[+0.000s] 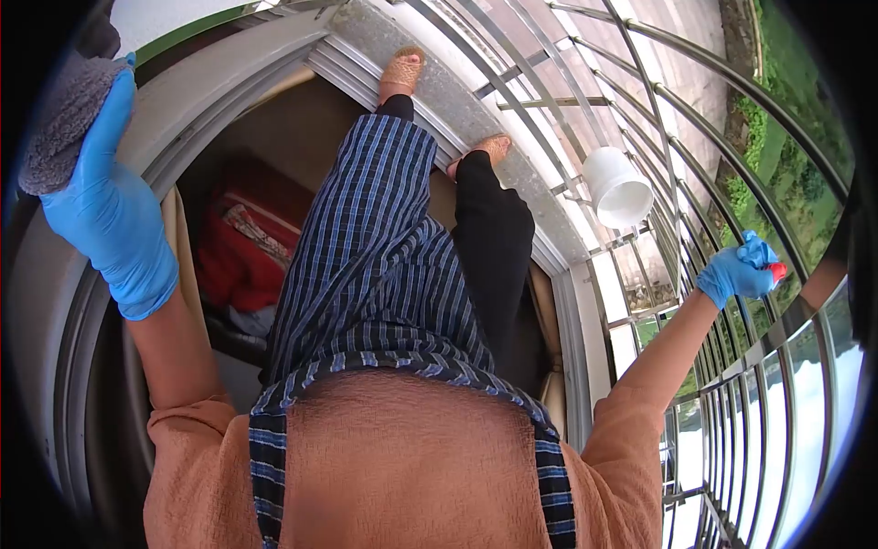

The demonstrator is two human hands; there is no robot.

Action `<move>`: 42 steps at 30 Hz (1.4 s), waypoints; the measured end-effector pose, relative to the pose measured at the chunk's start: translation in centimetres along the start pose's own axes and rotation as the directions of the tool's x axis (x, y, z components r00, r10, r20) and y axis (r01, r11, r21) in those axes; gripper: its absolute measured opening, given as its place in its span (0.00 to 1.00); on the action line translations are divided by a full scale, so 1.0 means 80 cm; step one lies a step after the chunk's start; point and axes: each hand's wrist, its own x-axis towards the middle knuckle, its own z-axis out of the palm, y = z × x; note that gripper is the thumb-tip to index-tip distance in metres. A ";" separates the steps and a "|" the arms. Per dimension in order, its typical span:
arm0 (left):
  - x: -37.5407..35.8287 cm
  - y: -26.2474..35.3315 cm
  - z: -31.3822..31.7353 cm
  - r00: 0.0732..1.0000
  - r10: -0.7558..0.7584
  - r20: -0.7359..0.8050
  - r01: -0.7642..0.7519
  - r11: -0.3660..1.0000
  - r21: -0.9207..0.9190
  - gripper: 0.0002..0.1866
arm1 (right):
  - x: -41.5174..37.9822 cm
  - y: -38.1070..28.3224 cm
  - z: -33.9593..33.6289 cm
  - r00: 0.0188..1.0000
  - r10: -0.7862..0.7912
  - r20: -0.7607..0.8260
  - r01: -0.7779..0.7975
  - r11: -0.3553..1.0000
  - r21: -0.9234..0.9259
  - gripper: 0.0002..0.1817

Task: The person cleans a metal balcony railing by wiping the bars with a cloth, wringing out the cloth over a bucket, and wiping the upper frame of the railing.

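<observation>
My left hand point(114, 220), in a blue rubber glove, is raised at the upper left with its fingers around a fluffy grey cloth point(69, 128). The cloth is bunched beside a pale window frame point(169, 137). On the far right, my right hand point(734, 274), gloved the same way, is closed by the metal bars point(745, 183). A small red piece point(777, 272) pokes out of that fist. The rest of the red-tipped object is hidden, so its kind does not show.
A white bucket point(622, 197) stands inside the curved bar cage. My feet point(402, 71) are on the grey window sill point(540, 215) and its metal track. Red fabric point(242, 256) lies inside below. Greenery point(800, 119) shows beyond the bars.
</observation>
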 end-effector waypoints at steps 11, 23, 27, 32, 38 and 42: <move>-0.036 0.005 0.015 0.990 -0.086 -0.112 0.088 0.996 0.007 0.10 | -0.007 -0.003 0.013 1.000 0.010 -0.027 -0.008 0.998 0.058 0.19; -0.133 0.074 0.017 0.967 -0.232 -0.104 0.237 0.971 0.037 0.10 | -0.016 -0.020 0.005 0.986 0.040 0.159 -0.041 0.999 -0.003 0.21; -0.144 0.114 0.037 0.876 -0.425 -0.226 0.400 0.904 -0.150 0.12 | -0.024 -0.028 0.013 0.992 0.010 0.126 -0.001 0.998 -0.067 0.23; -0.143 0.119 0.052 0.815 -0.512 -0.270 0.441 0.851 -0.284 0.26 | -0.019 -0.021 0.004 0.982 0.039 0.184 -0.030 0.998 -0.050 0.24; -0.130 0.108 0.050 0.810 -0.518 -0.275 0.461 0.852 -0.247 0.30 | -0.016 -0.020 0.001 0.986 0.110 0.125 -0.102 0.993 -0.066 0.23; -0.127 0.129 0.046 0.813 -0.515 -0.273 0.455 0.853 -0.255 0.22 | -0.011 -0.019 -0.010 0.972 0.126 0.200 -0.128 0.992 -0.005 0.23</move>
